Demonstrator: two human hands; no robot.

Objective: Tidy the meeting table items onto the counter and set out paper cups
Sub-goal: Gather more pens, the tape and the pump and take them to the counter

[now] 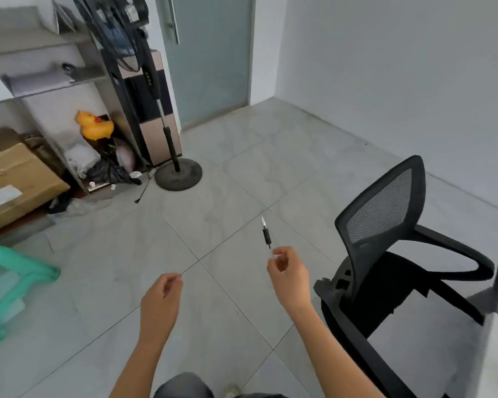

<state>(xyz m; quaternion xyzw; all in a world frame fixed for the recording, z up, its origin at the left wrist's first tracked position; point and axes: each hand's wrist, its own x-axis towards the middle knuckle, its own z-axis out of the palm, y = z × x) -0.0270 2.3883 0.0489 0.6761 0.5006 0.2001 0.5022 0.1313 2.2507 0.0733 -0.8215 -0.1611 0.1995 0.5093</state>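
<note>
Right fingers [283, 251] — a pinch on pen [266, 235]

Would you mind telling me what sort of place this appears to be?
Likely an office room: a mesh office chair, a frosted glass door, and a pedestal fan beside cluttered shelves.

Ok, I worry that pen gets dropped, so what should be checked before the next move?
1. Grip on pen: not ok, right hand pinches only its lower end.
2. Left hand free: ok, loosely curled, empty.
3. Floor ahead: ok, bare tiles.
4. Office chair clear of right hand: ok, apart.
5. Counter in view: cannot tell.
</note>
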